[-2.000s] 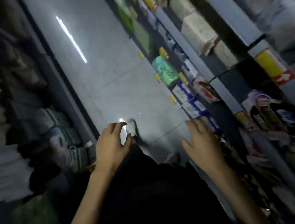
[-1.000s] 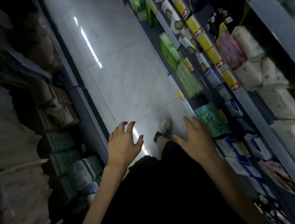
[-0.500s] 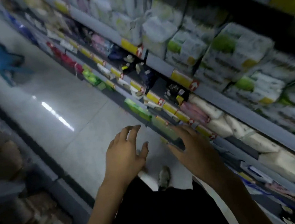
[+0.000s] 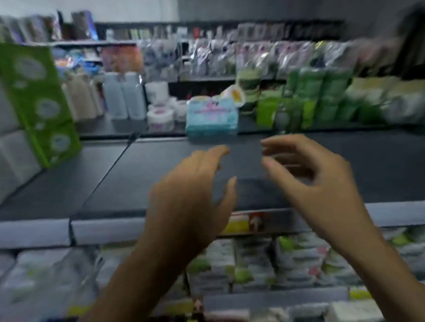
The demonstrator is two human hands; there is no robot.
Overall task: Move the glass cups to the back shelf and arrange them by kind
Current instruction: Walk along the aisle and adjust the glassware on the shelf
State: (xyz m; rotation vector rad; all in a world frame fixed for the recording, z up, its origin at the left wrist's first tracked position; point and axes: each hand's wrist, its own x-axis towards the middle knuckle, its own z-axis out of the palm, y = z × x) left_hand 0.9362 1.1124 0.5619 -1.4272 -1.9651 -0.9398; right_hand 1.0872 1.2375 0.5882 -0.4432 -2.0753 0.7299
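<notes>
Left hand [image 4: 190, 188] and right hand [image 4: 317, 178] hover above the dark shelf [image 4: 106, 184], each grip released and empty. No glass cups show through this blur, so a hasty reach could topple the green packs [image 4: 310, 97].

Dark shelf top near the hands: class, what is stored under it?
Under the dark shelf top, a row of blurred white wrapped packs shows, below a yellow price label on its edge. The forearms behind the left hand and right hand hide parts of that row.
</notes>
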